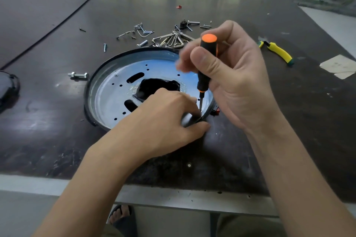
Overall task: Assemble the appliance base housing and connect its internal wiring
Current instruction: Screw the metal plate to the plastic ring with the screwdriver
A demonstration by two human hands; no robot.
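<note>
Two bare hands meet at the right rim of a round silver metal base housing [107, 92] with a black edge, lying flat mid-way across a dark brown worktable [221, 150]. The left hand [167, 119] curls over that rim, pinching it with the thumb outside. The right hand [231, 75] grips a black-and-orange screwdriver [207, 63] nearly upright, its tip on the plate just inside the rim. Loose screws and hex keys [169, 38] lie beyond the housing, and yellow-handled pliers [277, 52] lie well apart to the right. Scuffed tabletop runs from the housing to the near edge.

one head-worn wide-angle view, close in
it looks forward and down across the dark glossy worktable [57, 121], its near edge low in frame.
</note>
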